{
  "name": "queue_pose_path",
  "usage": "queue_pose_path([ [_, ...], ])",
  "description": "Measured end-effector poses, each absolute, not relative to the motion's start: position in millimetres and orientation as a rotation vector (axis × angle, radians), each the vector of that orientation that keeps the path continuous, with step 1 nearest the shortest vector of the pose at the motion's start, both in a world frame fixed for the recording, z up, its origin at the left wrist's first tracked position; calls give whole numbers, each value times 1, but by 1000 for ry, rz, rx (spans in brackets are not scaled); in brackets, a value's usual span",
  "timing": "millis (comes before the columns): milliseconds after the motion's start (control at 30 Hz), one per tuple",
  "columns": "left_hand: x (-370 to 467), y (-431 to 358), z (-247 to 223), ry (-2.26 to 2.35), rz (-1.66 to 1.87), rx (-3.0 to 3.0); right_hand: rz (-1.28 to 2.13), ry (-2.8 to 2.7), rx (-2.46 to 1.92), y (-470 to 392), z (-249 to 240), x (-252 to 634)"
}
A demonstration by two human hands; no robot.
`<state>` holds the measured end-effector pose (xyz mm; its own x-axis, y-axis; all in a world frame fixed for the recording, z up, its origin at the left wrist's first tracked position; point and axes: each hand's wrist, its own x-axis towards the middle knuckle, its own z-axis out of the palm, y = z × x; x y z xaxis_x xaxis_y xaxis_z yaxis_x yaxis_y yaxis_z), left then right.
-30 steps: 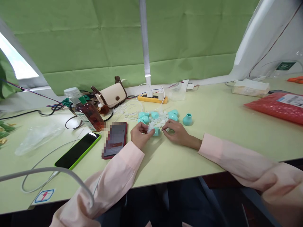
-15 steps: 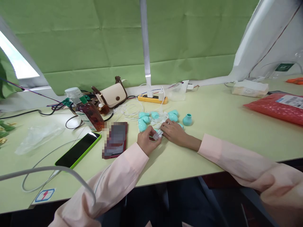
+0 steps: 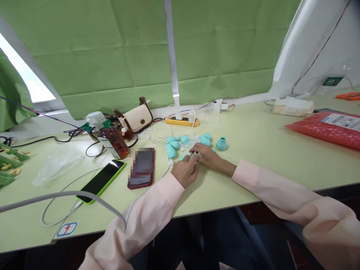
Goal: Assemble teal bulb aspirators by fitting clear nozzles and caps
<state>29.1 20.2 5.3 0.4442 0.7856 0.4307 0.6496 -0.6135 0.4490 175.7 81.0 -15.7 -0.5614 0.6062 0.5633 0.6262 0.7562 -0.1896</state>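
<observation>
Left hand [image 3: 185, 172] and right hand [image 3: 206, 156] meet over the worktop [image 3: 267, 157], in from the middle of its front edge, fingers bent inward about a whitish piece [image 3: 195, 154]. Sound handling here: light fingertip pressure, one hand steadying, the other adjusting. Teal bulb-shaped pieces [image 3: 171, 150] lie close by, mostly toward the back edge — best kept clear of the knuckles. Fingers mask most of the whitish piece; which hand grips it, if either, I cannot tell — nor its full shape.
</observation>
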Motion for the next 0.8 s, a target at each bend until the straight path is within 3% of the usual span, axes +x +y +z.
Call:
queue_pose_path([
  [533, 71, 32, -23, 1378, 632, 2424, 176, -2009, -1089, 131, -16, 122],
  [800, 69, 15, -9, 1447, 823, 2399, 227, -1966, -1127, 138, -19, 126],
])
